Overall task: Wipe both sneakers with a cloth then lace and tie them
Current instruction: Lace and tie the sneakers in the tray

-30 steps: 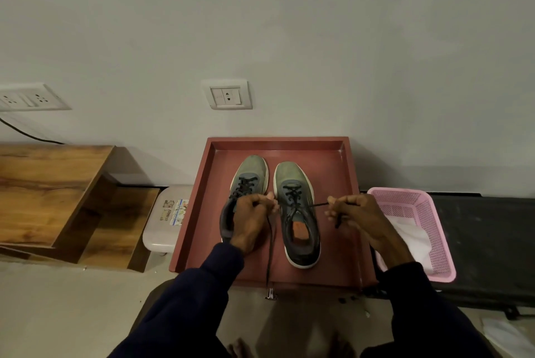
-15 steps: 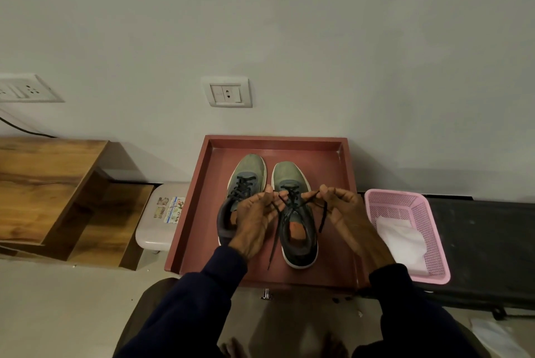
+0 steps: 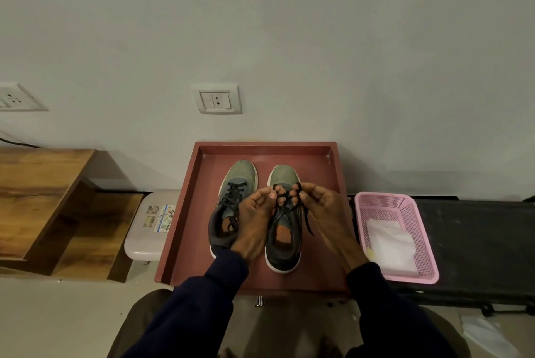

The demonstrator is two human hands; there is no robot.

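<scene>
The head camera looks down at two sneakers side by side in a red tray (image 3: pixel 185 230). Their toes point at the wall and their heels point at the person.

Both hands are over the right sneaker (image 3: pixel 283 244). The left hand (image 3: pixel 254 218) and the right hand (image 3: pixel 321 213) meet above the middle of this shoe. Their fingers (image 3: pixel 272 195) are curled and pinch the dark lace (image 3: pixel 308 224) from both sides. The lace sits right between the two hands, so both are just as near to it. One loose end hangs down on the right hand's side.

I think the person is making the knot on this shoe. The next pull likely goes sideways, across the shoe.

The left sneaker (image 3: pixel 234 184) is laced, but I cannot tell if it is tied. The white cloth (image 3: pixel 390 242) lies in the pink basket (image 3: pixel 425 230), just beside the tray.
</scene>
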